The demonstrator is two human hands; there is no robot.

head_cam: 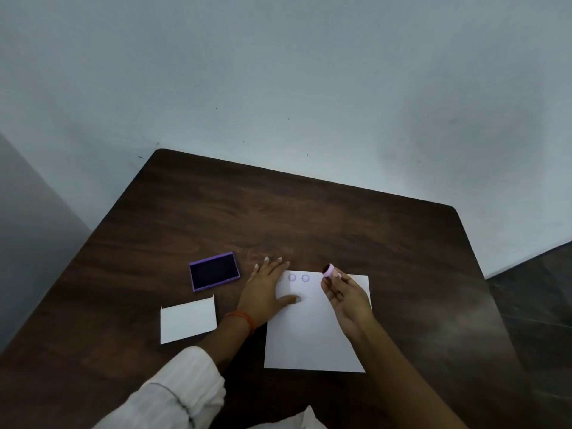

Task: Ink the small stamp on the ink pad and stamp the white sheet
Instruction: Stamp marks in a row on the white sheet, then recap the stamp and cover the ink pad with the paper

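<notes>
A small pink stamp (pixel 330 270) is pinched in my right hand (pixel 343 297), lifted above the far right part of the white sheet (pixel 312 339), its dark face turned up and to the left. Two round purple prints (pixel 298 277) show near the sheet's far edge. My left hand (pixel 266 286) lies flat with fingers spread on the sheet's far left corner and the table. The purple ink pad (pixel 214 271) sits uncovered to the left of that hand.
A smaller white card (pixel 187 320) lies near the left of the dark wooden table (pixel 309 218), in front of the ink pad. A pale wall runs behind the table; the table's right edge drops to a dark floor.
</notes>
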